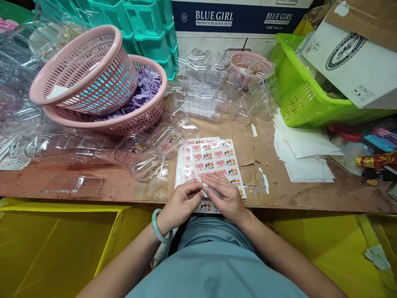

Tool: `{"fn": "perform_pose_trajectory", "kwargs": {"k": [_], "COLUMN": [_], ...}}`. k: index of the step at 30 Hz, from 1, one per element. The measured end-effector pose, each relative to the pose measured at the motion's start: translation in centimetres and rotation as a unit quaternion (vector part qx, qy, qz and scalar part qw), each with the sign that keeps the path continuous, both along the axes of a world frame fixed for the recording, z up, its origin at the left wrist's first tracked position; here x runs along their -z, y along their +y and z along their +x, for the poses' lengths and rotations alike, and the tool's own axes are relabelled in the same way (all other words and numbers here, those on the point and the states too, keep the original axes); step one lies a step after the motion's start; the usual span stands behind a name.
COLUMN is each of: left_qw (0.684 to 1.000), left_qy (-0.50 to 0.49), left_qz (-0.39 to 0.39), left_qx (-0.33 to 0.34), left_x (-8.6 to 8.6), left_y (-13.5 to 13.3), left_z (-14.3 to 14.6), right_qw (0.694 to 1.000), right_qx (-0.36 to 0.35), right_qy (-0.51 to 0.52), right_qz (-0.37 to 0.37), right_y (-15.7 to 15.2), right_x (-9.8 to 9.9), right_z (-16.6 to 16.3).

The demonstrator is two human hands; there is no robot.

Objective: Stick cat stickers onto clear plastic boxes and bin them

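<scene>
Printed sheets of stickers (214, 155), with cartoon animals and red lettering, lie stacked near the table's front edge. At their lower part my left hand (185, 201) is closed in a pinch, thumb against forefinger, at a curled white bit of a sticker sheet. My right hand (228, 197) grips the same sheet, its fingers across the stickers and its thumb meeting the left fingertips. What lies exactly between the fingertips is mostly hidden. Just left of the sheets rest several clear plastic cases (169, 140), some bearing the same stickers.
Two pink baskets (149, 111) stand at the left, the lower one holding purple plastic pieces (145, 87). More clear plastic parts (201, 101) are heaped behind. To the right are white papers (305, 165) and a green basket (297, 95) with a carton. Yellow bins (58, 244) flank me below the table.
</scene>
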State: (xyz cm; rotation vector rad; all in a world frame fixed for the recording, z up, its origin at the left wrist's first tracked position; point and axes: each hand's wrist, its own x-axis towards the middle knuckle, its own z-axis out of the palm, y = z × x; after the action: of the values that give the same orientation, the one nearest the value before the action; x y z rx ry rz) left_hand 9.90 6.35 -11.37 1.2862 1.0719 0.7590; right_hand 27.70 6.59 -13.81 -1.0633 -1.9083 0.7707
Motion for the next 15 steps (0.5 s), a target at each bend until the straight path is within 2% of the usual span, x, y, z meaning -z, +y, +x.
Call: {"fn": "perform_pose_trajectory", "kwargs": {"k": [3, 6, 8, 10, 12, 13, 14, 15], "left_qw": [1.000, 0.997, 0.994, 0.989, 0.989, 0.991, 0.992, 0.986], "left_qy": [-0.009, -0.032, -0.050, -0.058, -0.035, -0.002, 0.041, 0.088], "left_qz": [-0.011, -0.057, -0.094, -0.133, -0.141, -0.115, -0.068, -0.010], "left_qx": [-0.010, -0.029, -0.038, -0.036, -0.041, -0.063, -0.099, -0.140], "left_x": [0.0, 0.1, 0.4, 0.8, 0.9, 0.8, 0.5, 0.0], "left_y": [0.1, 0.0, -0.2, -0.9, -1.8, -2.4, -2.8, -3.1], "left_z": [0.5, 0.9, 0.8, 0.1, -1.0, -1.5, -1.9, -2.1], "right_qw": [0.999, 0.984, 0.949, 0.890, 0.828, 0.812, 0.813, 0.832], "right_qx": [0.034, 0.096, 0.146, 0.196, 0.241, 0.264, 0.285, 0.303], "right_qy": [0.031, 0.098, 0.187, 0.312, 0.425, 0.455, 0.459, 0.431], "right_qz": [-0.018, -0.113, -0.206, -0.269, -0.274, -0.252, -0.218, -0.172], "right_y": [-0.2, -0.3, 0.2, 1.2, 2.4, 2.8, 3.1, 3.3], "right_x": [-0.1, -0.4, -0.5, -0.6, -0.8, -1.0, -1.2, -1.5], "right_z": [-0.4, -0.9, -1.0, -0.7, 0.1, 0.5, 1.0, 1.3]}}
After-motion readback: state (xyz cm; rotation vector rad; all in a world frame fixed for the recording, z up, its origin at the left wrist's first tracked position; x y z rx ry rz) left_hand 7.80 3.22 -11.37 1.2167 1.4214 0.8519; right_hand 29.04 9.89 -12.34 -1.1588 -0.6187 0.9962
